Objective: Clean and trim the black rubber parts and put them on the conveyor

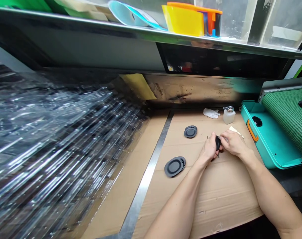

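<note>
Between my hands, over the right part of the cardboard-covered table (170,205), is a small black plastic part (217,142), mostly hidden by fingers. My left hand (211,146) is closed around it from the left. The fingers of my right hand (232,142) are pinched together at the part's right edge; whether they grip it or something small is hidden. To the left lie two dark grey oval plastic parts, the farther part (190,131) and the nearer part (175,166), each with a raised ring.
A white pump bottle (229,115) and a crumpled white cloth (211,113) stand behind my hands. At right, a teal tray (270,146) holds a black part, beside a green conveyor belt (290,109). Stacked clear plastic trays (66,149) fill the left. A shelf edge (131,31) crosses above.
</note>
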{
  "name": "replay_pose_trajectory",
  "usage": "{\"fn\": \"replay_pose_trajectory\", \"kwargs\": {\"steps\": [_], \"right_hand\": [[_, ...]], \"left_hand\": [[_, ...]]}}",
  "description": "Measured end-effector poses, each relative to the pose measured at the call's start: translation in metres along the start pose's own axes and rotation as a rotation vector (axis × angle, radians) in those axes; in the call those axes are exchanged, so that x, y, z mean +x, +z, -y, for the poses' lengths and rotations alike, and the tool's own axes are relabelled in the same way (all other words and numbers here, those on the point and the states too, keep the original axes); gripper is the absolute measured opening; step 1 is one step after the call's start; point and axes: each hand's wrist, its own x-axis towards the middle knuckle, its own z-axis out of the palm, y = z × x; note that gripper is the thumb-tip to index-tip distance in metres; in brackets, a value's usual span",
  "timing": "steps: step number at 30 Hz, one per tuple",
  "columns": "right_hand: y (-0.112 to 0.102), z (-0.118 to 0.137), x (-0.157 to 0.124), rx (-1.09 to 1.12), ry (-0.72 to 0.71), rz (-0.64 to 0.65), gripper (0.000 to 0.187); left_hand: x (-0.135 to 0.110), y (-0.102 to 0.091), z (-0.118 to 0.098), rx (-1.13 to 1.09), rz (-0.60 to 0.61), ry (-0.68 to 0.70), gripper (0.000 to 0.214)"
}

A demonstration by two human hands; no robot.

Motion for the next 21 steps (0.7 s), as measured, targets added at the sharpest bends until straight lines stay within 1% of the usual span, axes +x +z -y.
{"fn": "replay_pose_trajectory", "kwargs": {"steps": [3,5,9,13,16,19,21], "right_hand": [[-0.0008,-0.0055,0.0000,0.013,-0.039,0.036,0.025],[-0.0013,-0.0083,0.0002,0.007,-0.048,0.058,0.025],[-0.0015,-0.0105,0.0008,0.002,-0.056,0.062,0.024],[-0.0006,-0.0089,0.0011,0.037,-0.120,0.022,0.026],[0.0007,-0.0077,0.0011,0.065,-0.160,-0.008,0.026],[0.0021,-0.0085,0.0013,0.089,-0.161,-0.018,0.024],[0.0024,-0.0098,0.0014,0.088,-0.142,0.003,0.022]], "left_hand": [[-0.0034,-0.0008,-0.0056,0.176,-0.044,0.076,0.079],[-0.0041,0.0003,-0.0068,0.244,-0.035,0.159,0.079],[-0.0025,0.0023,-0.0052,0.351,-0.038,0.272,0.069],[-0.0017,-0.0001,-0.0056,0.399,0.009,0.300,0.063],[-0.0028,-0.0031,-0.0068,0.383,0.024,0.317,0.063],[-0.0036,-0.0048,-0.0055,0.356,0.042,0.321,0.064],[-0.0034,-0.0047,-0.0034,0.362,0.055,0.325,0.064]]}}
